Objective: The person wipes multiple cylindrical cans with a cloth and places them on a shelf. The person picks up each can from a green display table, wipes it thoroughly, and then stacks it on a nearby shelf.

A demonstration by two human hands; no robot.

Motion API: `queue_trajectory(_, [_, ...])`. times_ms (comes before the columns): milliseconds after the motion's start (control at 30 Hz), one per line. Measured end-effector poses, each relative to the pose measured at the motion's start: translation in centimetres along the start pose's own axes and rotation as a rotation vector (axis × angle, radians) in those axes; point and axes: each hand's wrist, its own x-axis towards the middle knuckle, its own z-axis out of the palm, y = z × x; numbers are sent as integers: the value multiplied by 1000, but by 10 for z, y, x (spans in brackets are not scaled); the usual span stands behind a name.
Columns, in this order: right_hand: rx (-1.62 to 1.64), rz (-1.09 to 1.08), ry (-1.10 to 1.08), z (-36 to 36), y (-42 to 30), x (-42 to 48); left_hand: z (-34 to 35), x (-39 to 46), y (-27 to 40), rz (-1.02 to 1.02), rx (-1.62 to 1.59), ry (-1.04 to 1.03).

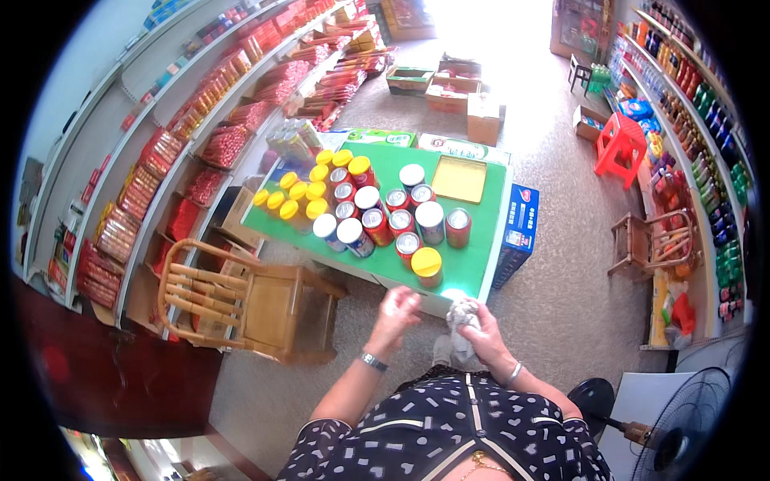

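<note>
My right hand grips a crumpled whitish cloth just off the near edge of the green-topped table. To its left, my left hand hovers by the same edge with fingers curled; whether anything is in them is not clear. Closest to my hands on the tabletop is a jar with a yellow lid. Behind it stand several red cans with silver tops and several tubs with white lids. More yellow-lidded jars are grouped at the left. A yellow tray lies toward the far right corner.
A bamboo chair is left of the table, and a blue carton sits against its right side. Stocked shelves line the left wall; drink shelves line the right. A red stool, wooden chair and fan are on the right.
</note>
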Motion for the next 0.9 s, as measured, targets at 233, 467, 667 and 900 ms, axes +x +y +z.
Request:
queue_trajectory(233, [13,50,248,-20,-14,34,-99,139,73,709,1042,576])
queue_trajectory(467, [63,46,383,-17,-11,48,-108,176,62,745,1412,670])
queue_trajectory(667, [95,56,392,-15,-9,65,-91,160,47,747,1000,501])
queue_trajectory(900, [23,43,228,-10,-25,82,-87,150,27,700,442,522])
